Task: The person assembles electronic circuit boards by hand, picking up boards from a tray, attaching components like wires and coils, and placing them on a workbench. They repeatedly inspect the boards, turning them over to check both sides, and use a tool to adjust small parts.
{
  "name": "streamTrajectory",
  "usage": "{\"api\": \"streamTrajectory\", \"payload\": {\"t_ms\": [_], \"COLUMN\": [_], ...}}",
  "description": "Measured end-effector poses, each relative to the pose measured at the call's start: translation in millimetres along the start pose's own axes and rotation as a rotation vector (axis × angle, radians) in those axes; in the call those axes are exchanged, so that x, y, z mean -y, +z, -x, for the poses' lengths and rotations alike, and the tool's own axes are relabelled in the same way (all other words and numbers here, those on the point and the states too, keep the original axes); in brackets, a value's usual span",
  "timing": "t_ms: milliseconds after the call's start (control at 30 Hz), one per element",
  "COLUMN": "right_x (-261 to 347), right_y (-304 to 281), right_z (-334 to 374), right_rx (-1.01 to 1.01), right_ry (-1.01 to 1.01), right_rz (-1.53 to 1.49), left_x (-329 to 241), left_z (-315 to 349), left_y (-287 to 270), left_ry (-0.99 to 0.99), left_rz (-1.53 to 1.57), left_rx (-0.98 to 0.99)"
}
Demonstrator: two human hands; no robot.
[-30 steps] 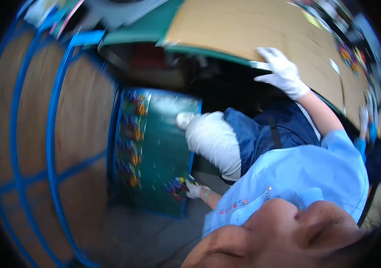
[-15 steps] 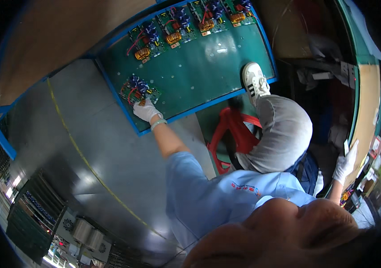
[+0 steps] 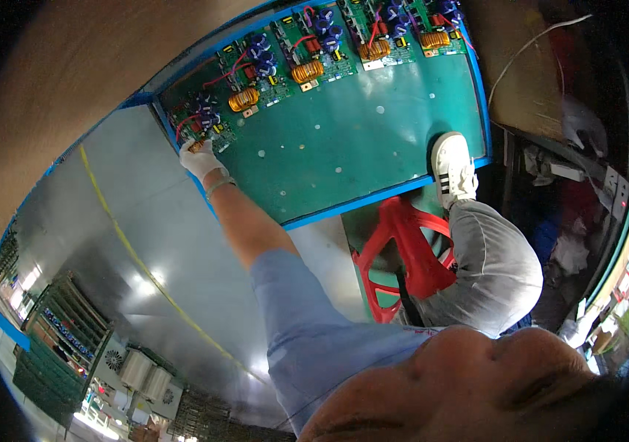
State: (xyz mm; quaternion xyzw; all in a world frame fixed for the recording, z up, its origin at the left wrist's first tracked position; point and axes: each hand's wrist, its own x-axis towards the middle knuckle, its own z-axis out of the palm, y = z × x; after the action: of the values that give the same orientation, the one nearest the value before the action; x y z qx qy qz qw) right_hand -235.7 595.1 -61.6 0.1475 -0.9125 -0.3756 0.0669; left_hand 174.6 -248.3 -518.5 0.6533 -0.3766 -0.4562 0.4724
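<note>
My left hand (image 3: 201,160), in a white glove, is closed on the near edge of a green circuit board (image 3: 220,136) at the left end of a blue-framed green shelf (image 3: 344,140). Blue-sleeved capacitors, red wires and a copper-wound coil sit on that board; my fingers partly cover the coil. Beside it a similar circuit board (image 3: 274,85) lies in a row with several others along the far side. At the far right my gloved right hand (image 3: 574,330) is near the bench edge, small and partly hidden, its fingers unclear.
My foot in a white shoe (image 3: 453,166) rests on the shelf's near right part. Under my leg stands a red plastic stool (image 3: 410,254). A wooden panel (image 3: 56,74) borders the far left. Grey floor (image 3: 204,250) with a yellow line lies left of me.
My left hand has carried the circuit board farther back and left, next to the row. My left arm is stretched out more, and the view has shifted.
</note>
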Motion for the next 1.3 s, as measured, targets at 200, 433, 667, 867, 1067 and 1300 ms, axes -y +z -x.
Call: {"api": "streamTrajectory", "payload": {"t_ms": [200, 433, 667, 867, 1067, 1300], "right_x": [-5.4, -2.6, 9.6, 33.2, -2.9, -47.3], "right_y": [-6.2, -18.2, -36.8, -125.9, -51.8, -11.2], "right_z": [5.1, 2.3, 27.1, 40.5, 95.2, 160.6], "right_rx": [0.054, 0.051, 0.008, -0.040, -0.448, -0.359], "right_ry": [-0.004, -0.023, 0.038, 0.092, 0.061, 0.475], "right_rz": [0.107, 0.030, -0.164, -0.413, -0.875, -1.229], "left_x": [-46.1, -28.2, -22.3, -185.2, -290.1, -305.1], "left_z": [-1.3, 51.2, 326.7, 490.9, 623.3, 771.1], "left_y": [27.1, -3.1, 64.3, 145.4, 133.7, 85.4], "left_ry": [0.034, 0.071, -0.229, -0.406, 0.025, 0.540], "left_rz": [-0.056, 0.342, 0.224, 0.370, 0.582, 0.308], "left_rx": [0.092, 0.056, 0.444, 0.719, 1.213, 1.759]}}
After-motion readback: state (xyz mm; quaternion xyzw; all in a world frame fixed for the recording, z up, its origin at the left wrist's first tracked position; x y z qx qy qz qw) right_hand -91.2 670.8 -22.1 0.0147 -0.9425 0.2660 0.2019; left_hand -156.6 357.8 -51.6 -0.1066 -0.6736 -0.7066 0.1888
